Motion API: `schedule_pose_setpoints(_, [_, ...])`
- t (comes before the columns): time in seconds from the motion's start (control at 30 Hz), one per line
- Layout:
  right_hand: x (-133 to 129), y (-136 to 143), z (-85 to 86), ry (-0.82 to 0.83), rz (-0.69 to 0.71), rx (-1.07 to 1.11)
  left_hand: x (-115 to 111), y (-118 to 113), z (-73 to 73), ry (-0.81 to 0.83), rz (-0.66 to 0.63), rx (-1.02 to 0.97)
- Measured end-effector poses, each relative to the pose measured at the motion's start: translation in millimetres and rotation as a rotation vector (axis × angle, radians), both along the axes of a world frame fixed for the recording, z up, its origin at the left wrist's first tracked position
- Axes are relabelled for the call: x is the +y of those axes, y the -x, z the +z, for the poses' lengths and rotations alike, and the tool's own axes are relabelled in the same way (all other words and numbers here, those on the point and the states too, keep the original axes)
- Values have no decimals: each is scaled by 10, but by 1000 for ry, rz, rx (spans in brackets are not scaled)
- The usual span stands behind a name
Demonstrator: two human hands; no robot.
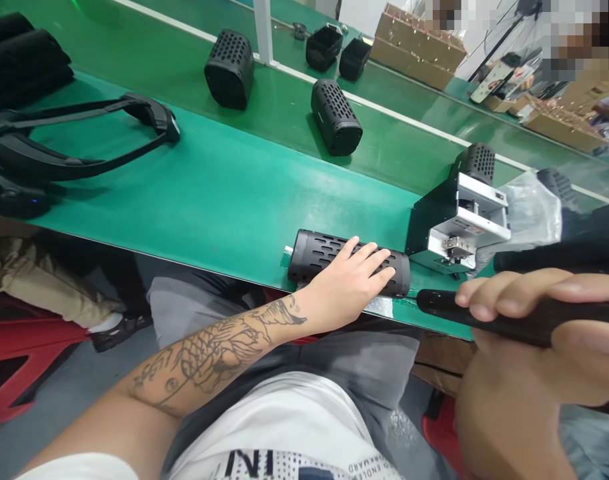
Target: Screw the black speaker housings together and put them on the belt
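A black slotted casing (314, 250) lies on its side at the near edge of the green bench. My left hand (351, 283) rests over its right half, fingers spread across the slots and holding it; the thumb is hidden. At the right, my right hand (529, 327) is wrapped around a black power screwdriver (437, 307) held roughly level. Its thin bit points left at the casing's right end, close to the lower edge. Whether the bit touches a screw cannot be made out.
A screw feeder machine (459, 223) stands just right of the casing. Similar black casings (230, 70) (337, 119) sit on the green belt behind. A black head strap device (84, 137) lies at left. Cardboard boxes (417, 47) are at the back, a red stool (19, 360) at lower left.
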State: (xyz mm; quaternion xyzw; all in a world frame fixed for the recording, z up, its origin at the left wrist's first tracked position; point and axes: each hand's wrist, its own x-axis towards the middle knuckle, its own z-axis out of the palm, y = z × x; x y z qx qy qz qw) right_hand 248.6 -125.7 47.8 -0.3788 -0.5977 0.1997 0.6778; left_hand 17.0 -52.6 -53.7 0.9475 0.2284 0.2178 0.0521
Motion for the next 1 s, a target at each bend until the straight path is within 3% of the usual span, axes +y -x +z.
schedule_pose_setpoints(0.27, [117, 178, -134, 48, 77, 148, -10, 20, 22, -42, 3, 37])
schedule_pose_setpoints(0.43, [112, 228, -149, 98, 160, 119, -13, 20, 78, -30, -4, 69])
schedule_pose_setpoints(0.8, [169, 167, -154, 178, 322, 113, -7, 21, 126, 27, -23, 93])
schedule_pose_setpoints(0.9, [161, 204, -173, 187, 328, 93, -2, 19, 121, 28, -25, 96])
schedule_pose_setpoints(1.0, [141, 293, -77, 204, 295, 70, 8, 12, 102, 28, -24, 102])
